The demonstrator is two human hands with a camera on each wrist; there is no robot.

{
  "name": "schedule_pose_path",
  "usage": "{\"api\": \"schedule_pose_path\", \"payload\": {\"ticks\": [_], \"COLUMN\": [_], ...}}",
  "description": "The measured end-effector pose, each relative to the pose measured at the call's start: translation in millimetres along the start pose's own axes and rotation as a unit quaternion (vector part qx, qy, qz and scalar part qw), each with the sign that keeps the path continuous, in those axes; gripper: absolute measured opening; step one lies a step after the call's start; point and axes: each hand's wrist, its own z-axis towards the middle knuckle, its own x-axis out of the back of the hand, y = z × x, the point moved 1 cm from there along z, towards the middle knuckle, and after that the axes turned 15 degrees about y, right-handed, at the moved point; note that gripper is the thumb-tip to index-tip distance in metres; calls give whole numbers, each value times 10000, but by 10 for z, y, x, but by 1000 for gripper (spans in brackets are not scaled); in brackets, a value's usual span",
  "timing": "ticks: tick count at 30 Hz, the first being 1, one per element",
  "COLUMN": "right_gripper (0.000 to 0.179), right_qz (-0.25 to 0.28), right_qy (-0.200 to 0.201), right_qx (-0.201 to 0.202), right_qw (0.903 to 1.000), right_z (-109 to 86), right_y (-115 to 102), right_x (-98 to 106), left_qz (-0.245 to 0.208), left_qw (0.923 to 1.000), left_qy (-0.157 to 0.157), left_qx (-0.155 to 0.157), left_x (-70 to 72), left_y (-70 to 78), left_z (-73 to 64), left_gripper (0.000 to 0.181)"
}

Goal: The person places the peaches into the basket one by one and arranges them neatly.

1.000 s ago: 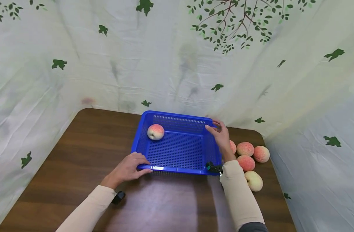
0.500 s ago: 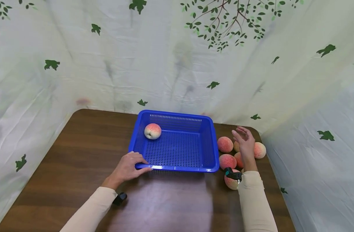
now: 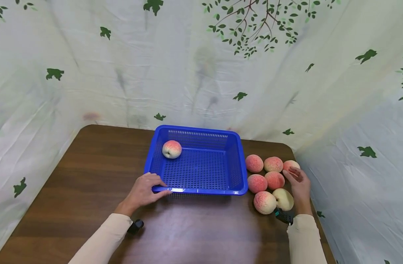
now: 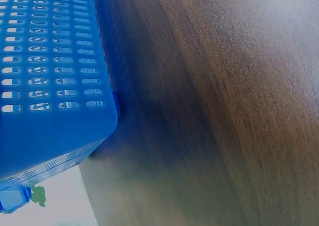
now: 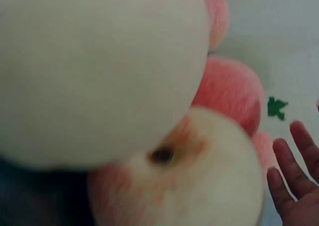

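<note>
Staged recording setup, not a lived-in room: leaf-print fabric backdrop [image 3: 201,73] draped on three sides of a brown wood worktop [image 3: 89,172].

The basket [image 3: 195,167] is bright blue; the peaches [image 3: 269,179] right of it are pink and cream; the counter [image 3: 89,176] is dark brown wood-grain.
</note>
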Motion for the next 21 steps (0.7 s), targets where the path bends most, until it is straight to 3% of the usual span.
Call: {"api": "schedule_pose_path", "payload": {"ticks": [7, 10, 12, 17, 21], "right_gripper": [49, 51, 54, 58, 60], "right_qz": [-207, -349, -352, -394, -400], "right_qy": [-267, -379, -473, -701, -890], "right_qx": [16, -90, -213, -335, -311], "right_qw": [9994, 9986, 9980, 9962, 9947], "right_z": [-115, -160, -191, -272, -332], "right_y": [326, 477, 551, 636, 679], "right_x": [237, 304, 328, 340, 356], "left_qz": [-17, -83, -95, -118, -118], "left_qw": [10000, 10000, 9999, 9999, 9999], "left_qy": [17, -2, -9, -40, -74], "left_qx": [-11, -46, -62, -33, -38], "left_x": [10, 12, 10, 6, 7], "left_y": [-14, -10, -5, -11, -18], "left_z": [-18, -18, -12, 2, 4], "left_gripper": [61, 45, 44, 48, 35]}}
